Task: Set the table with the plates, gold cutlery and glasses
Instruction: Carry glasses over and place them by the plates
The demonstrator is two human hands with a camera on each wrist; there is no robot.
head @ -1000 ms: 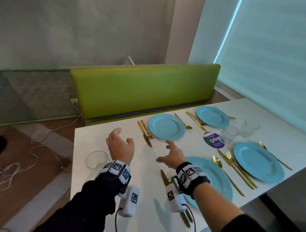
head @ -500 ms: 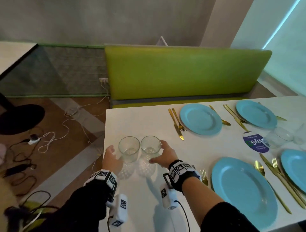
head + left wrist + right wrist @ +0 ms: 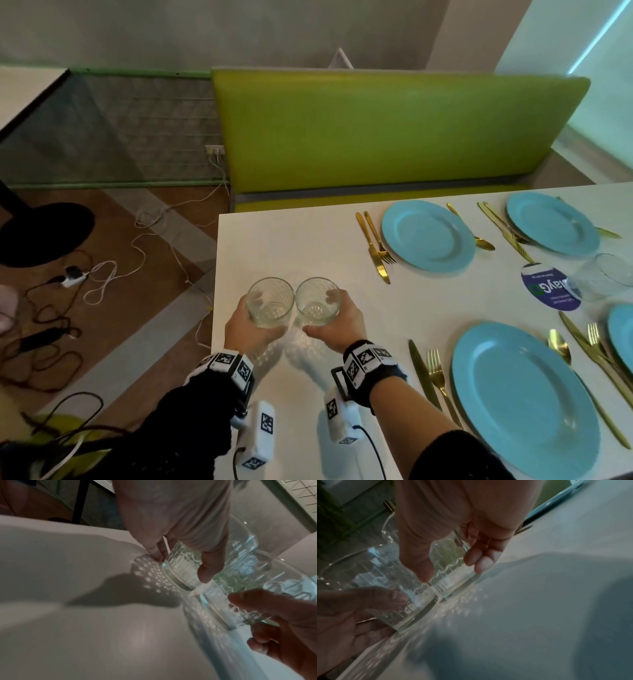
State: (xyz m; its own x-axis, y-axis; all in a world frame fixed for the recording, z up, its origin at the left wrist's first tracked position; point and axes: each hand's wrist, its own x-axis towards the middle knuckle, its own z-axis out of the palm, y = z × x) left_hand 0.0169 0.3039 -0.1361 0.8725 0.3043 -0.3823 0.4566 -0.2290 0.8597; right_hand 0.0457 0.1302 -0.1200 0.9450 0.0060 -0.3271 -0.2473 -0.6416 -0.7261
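Two clear patterned glasses stand side by side, touching, near the left edge of the white table (image 3: 291, 246). My left hand (image 3: 251, 327) grips the left glass (image 3: 270, 301), thumb in front and fingers behind. My right hand (image 3: 340, 325) grips the right glass (image 3: 318, 301) the same way. The left wrist view shows the left hand (image 3: 180, 534) round its glass (image 3: 181, 572); the right wrist view shows the right hand (image 3: 453, 527) round its glass (image 3: 450, 572). I cannot tell whether the bases touch the table. Blue plates (image 3: 428, 236) (image 3: 524, 397) lie flanked by gold cutlery (image 3: 375, 243) (image 3: 430, 373).
A third glass (image 3: 603, 281) stands by a round purple sticker (image 3: 544, 291) at the right. More blue plates (image 3: 551, 222) lie beyond. A green bench (image 3: 394, 130) runs behind the table. Cables (image 3: 102, 274) lie on the floor past the table's left edge.
A second ago both hands hovered open over the table. They came down either side of the two glasses and now each grips one. The head view has swung left.
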